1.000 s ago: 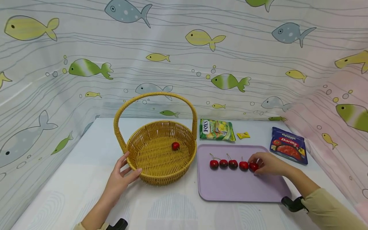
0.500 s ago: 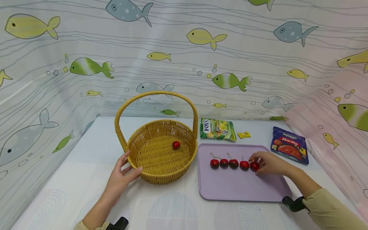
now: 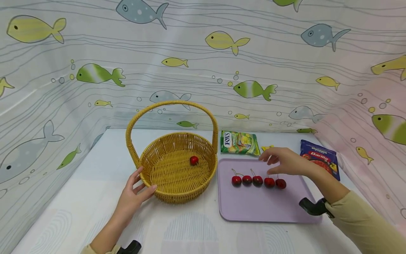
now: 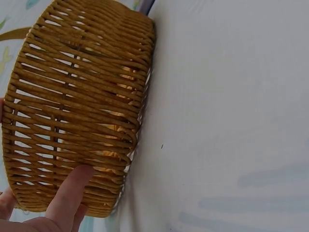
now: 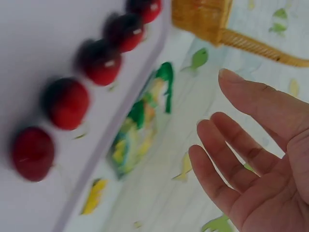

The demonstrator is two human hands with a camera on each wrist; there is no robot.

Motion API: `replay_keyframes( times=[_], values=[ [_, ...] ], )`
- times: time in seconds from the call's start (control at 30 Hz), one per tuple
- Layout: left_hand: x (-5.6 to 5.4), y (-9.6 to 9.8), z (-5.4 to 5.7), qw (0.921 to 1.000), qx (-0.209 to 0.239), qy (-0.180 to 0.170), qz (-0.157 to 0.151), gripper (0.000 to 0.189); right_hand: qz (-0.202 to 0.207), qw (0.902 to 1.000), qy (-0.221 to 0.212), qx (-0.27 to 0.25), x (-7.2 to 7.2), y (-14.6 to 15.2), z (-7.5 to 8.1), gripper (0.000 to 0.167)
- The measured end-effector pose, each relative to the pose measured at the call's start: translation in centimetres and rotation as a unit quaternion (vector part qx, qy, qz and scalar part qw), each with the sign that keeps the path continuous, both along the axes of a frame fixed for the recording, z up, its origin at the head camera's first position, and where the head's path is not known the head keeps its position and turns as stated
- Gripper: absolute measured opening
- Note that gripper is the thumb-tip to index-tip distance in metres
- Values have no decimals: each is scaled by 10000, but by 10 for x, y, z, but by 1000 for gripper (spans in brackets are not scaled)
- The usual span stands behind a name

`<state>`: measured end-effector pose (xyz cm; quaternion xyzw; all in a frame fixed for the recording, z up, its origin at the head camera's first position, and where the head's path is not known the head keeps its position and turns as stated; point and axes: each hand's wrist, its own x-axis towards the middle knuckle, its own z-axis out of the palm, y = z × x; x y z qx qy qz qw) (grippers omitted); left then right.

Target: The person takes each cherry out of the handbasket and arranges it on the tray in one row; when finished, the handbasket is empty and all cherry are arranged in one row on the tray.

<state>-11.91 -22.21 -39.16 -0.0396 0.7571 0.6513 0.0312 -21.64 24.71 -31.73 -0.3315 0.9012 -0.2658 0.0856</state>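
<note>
My left hand (image 3: pixel 134 194) holds the near-left rim of a yellow wicker basket (image 3: pixel 177 197), thumb and fingers apart along it. In the left wrist view, one finger (image 4: pixel 70 193) lies against the basket's woven outer wall. Inside the basket sits one red cherry (image 3: pixel 194 160). My right hand (image 3: pixel 283 160) hovers over the far right part of a lilac tray (image 3: pixel 253 208), its fingers parted and holding nothing. Below it, several dark red cherries (image 3: pixel 246 180) lie in a row on the tray, some with stems. The rightmost cherry (image 5: pixel 33 153) shows whole in the right wrist view.
Behind the tray lie a green Fox's candy bag (image 3: pixel 240 143) and a small yellow wrapped sweet (image 3: pixel 265 147), partly hidden by the right hand. A blue Barilla pouch (image 3: pixel 320 155) is at the right, partly behind the forearm. The basket's tall handle (image 3: pixel 172 102) arches upward.
My right hand has let go of the rightmost cherry and moved up and to the left, away from it. That cherry stays on the tray. The left hand has not moved.
</note>
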Motion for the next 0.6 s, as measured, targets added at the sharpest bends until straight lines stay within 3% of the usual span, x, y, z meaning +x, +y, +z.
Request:
replay_keyframes(
  times=[0.2, 0.6],
  values=[
    [0, 1, 0, 10000, 28, 27, 51, 86, 414, 9989, -2, -239, -8, -39, 23, 37],
    [0, 2, 0, 10000, 7, 4, 53, 87, 1278, 9905, -196, -474, -16, -105, 40, 38]
  ],
)
